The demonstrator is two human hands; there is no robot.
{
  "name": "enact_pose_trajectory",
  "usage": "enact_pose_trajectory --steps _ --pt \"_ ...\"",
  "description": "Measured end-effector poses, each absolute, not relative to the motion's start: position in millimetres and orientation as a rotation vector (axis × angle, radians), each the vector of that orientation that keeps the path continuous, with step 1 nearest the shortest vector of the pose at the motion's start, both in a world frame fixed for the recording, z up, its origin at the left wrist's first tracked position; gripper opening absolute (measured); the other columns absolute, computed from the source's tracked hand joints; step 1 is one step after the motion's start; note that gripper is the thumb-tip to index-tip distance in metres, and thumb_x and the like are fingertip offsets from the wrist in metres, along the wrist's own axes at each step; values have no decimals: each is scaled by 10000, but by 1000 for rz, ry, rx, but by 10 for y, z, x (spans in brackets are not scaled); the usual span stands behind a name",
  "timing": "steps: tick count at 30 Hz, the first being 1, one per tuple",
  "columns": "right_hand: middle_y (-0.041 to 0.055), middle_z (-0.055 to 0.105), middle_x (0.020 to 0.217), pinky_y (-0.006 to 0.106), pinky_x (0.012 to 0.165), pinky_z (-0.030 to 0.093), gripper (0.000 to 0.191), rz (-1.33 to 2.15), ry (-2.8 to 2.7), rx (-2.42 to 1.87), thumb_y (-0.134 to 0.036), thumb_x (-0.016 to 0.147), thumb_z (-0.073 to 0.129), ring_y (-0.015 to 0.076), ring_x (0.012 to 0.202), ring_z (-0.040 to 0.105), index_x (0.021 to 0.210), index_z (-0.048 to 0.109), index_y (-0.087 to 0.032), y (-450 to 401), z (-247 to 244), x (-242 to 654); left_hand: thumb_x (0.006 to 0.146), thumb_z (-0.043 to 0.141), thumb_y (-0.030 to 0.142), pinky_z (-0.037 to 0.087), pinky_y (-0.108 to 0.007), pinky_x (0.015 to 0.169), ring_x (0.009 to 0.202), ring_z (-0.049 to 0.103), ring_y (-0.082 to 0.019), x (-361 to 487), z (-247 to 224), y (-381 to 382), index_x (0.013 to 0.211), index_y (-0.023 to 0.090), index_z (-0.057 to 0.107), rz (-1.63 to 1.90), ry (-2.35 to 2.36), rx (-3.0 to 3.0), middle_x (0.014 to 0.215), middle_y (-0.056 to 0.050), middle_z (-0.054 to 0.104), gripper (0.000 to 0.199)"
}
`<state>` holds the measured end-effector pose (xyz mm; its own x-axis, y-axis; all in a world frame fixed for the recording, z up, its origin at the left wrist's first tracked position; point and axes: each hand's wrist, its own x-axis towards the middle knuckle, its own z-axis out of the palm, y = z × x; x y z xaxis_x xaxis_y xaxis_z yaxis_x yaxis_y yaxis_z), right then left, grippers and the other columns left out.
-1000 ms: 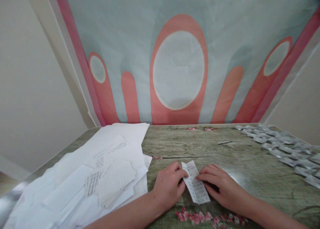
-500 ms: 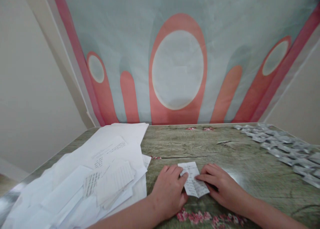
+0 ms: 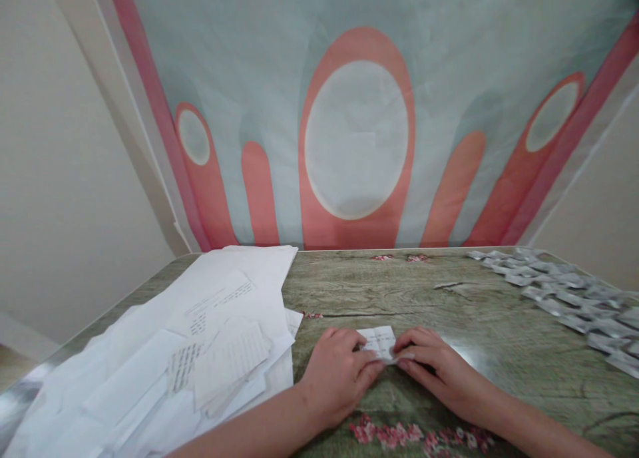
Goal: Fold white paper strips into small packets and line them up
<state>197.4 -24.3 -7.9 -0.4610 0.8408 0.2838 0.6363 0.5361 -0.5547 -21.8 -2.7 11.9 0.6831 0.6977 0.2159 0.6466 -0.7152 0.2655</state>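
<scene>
Nearest, a printed spray of pink blossoms (image 3: pixel 394 435) is showing on the wood-patterned counter (image 3: pixel 359 285), just this side of the two hands. The left hand (image 3: pixel 339 371) is curling inward, its thumb and forefinger closing narrowly on the near left part of a small paper slip (image 3: pixel 378 337). The right hand (image 3: pixel 439 368) is mirroring it, pinching the slip's near right corner between thumb and fingers.

The slip is lying between the two hands, touching both sets of fingertips, with its far part reaching out beyond them and its near edge looking bent where the thumbs are gripping. Whether its underside is resting flat on the counter is staying hidden. Dark lines of writing are running across it, and a crease is marking its middle.

Judging by its look, the slip is probably weighing almost nothing, bending easily, holding a crease and tearing if pulled hard; its edges and corners, close to the fold, are offering the best hold, with a light pinch from each side.

To the left, a loose pile of papers (image 3: pixel 249 265) is spreading from the near side to the far edge, well covering that end. Farther off on the right, rows of small pale folded pieces (image 3: pixel 564 288) are lying near the counter's edge. Behind everything, a coral-and-grey backdrop (image 3: pixel 269 58) is hanging.
</scene>
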Motion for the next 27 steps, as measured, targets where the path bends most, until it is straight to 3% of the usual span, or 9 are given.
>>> enact_pose_trajectory --steps 8,13,16,20,25,27 --pt "5 517 665 276 633 419 371 602 -2040 -1326 -363 924 370 152 671 516 629 514 -191 -150 -163 1931 852 512 275 398 -257 786 842 550 -157 -211 86 100 701 190 655 590 1176 2441 860 -8 614 225" --pt "38 559 810 285 692 440 294 588 -1982 -1291 -352 905 405 162 760 543 702 545 -192 -65 -211 1939 812 550 251 404 -261 777 807 554 -162 -192 46 135 673 176 624 607 1195 2380 816 -11 613 174" --pt "45 569 853 289 707 444 271 581 -1988 -1307 -344 888 431 164 782 554 708 562 -190 -28 -240 1940 797 560 248 412 -285 798 836 553 -180 -193 10 150 802 179 620 611 1215 2341 849 -22 616 91" --pt "45 583 838 295 702 446 238 558 -1985 -1313 -309 872 448 166 766 559 697 554 -189 -8 -244 1930 808 548 231 394 -332 899 1011 512 -197 -193 32 101 1133 204 510 733 1202 2344 1089 -54 569 328" --pt "49 592 833 298 712 454 215 554 -1986 -1304 -286 864 452 168 765 570 708 561 -187 -4 -219 1919 879 459 282 244 -421 1038 1220 368 -234 -137 119 -127 1154 219 518 553 1037 2710 1281 -64 477 288" --pt "50 592 832 302 720 454 213 548 -1982 -1296 -278 860 454 168 768 569 702 561 -185 0 -221 1920 890 425 419 207 -424 1065 1268 317 -248 -112 101 -219 1256 174 442 420 992 2770 1340 -96 430 441"
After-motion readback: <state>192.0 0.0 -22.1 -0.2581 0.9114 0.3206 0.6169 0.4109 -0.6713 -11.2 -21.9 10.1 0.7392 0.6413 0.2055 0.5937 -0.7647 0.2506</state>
